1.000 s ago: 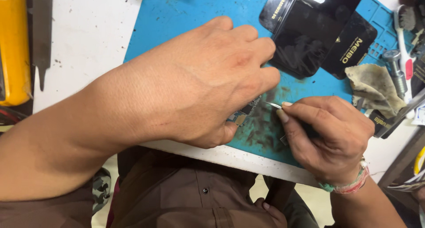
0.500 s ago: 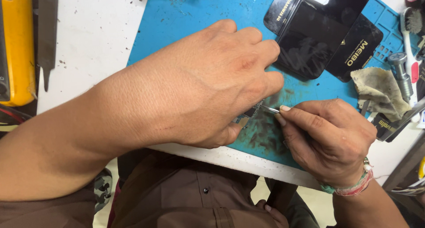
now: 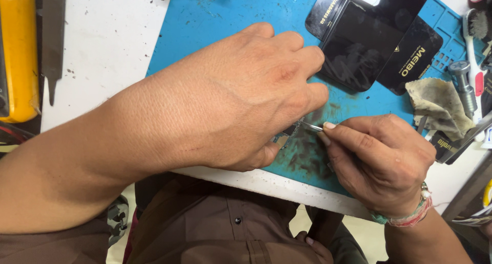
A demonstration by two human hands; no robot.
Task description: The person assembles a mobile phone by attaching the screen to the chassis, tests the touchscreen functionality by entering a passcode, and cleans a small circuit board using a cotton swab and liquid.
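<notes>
Two bare hands at the near edge of one blue rubbery work mat (image 3: 215, 18). Left hand (image 3: 246, 95) curled down, pinching one small circuit board (image 3: 288, 135), mostly hidden under its fingers. Right hand (image 3: 382, 161) closed narrow on one thin metal tool (image 3: 310, 125), tip touching the board. Farther: one crumpled cloth (image 3: 441, 108), two glossy black flat phone panels (image 3: 369, 33), one white brush (image 3: 474, 33).

White bench (image 3: 102, 49) – blue mat (image 3: 215, 23)

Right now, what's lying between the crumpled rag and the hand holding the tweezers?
Only bare blue mat lies between the crumpled rag and the right hand, seen in the head view.
</notes>
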